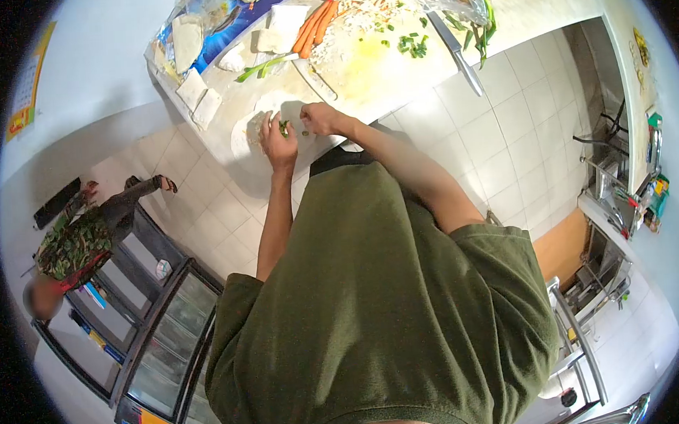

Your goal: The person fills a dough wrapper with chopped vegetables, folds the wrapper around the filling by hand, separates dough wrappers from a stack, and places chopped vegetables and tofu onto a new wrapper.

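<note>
My left hand (278, 145) is over a thin pale round sheet (247, 133), perhaps dough, at the counter's near edge. Its fingers curl around some chopped green onion (283, 128). Just to the right is my right hand (322, 119), fingertips pinched together; a tiny dark bit shows below them, and anything between them is too small to name. Above the hands, a whole green onion stalk (265, 67) lies beside several orange sausages (315, 30). Shredded vegetables (357, 18) are heaped farther back, with more chopped green onion (414, 45) to their right.
A knife (454, 51) lies with its handle over the counter's (379, 85) right edge. Pale flat squares (199, 99) sit at the left corner near a blue package (229, 31). Another person (79, 242) is at the left by a glass-fronted cabinet (171, 344).
</note>
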Tool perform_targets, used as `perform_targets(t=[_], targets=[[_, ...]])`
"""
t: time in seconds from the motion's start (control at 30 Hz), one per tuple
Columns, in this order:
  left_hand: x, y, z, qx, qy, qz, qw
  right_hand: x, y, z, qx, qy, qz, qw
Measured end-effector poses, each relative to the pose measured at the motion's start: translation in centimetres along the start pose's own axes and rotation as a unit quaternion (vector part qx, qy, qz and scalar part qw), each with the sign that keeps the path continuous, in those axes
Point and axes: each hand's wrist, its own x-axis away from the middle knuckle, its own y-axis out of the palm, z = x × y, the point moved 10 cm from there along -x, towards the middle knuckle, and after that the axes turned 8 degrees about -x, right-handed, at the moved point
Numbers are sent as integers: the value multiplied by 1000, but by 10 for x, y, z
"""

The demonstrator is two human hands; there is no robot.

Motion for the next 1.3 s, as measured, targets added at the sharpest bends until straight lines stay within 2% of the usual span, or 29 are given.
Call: perform_targets(t=[0.13,0.27,0.3,0.33,0.43,0.5,0.63,0.7,0.77,0.93,1.0,1.03,1.1,1.13,1.2,1.27,1.3], targets=[[-14,20,32,64,8,-73,995,18,-33,-5,-50,31,36,998],[-32,29,81,128,78,-32,988,46,-79,-10,-127,72,68,987],[-38,33,96,132,94,-52,985,55,-91,-7,-152,79,83,982],[-46,33,114,137,109,-73,982,59,-88,34,-213,151,101,960],[-71,51,162,142,157,-132,968,96,-124,86,-252,110,204,940],[-87,74,195,118,182,-187,958,141,-149,97,-301,165,238,909],[-119,111,265,110,223,-237,939,238,-172,121,-383,235,359,818],[-128,124,296,87,231,-258,934,282,-172,123,-406,243,400,785],[-130,135,322,56,263,-236,934,327,-162,126,-442,228,451,741],[-124,166,347,9,315,-199,928,435,-79,169,-538,297,559,557],[-122,168,349,11,333,-186,924,475,-24,203,-580,295,576,495],[-120,174,349,16,337,-209,918,489,1,209,-600,294,582,464],[-124,184,348,23,342,-248,906,508,31,198,-591,336,596,427],[-123,180,348,35,347,-232,908,519,50,197,-587,357,600,410],[-127,180,346,41,358,-225,905,532,74,209,-481,380,588,527],[-130,177,346,45,356,-224,906,545,110,235,-432,402,580,562],[-133,171,347,47,348,-227,908,553,131,252,-440,416,584,541]])
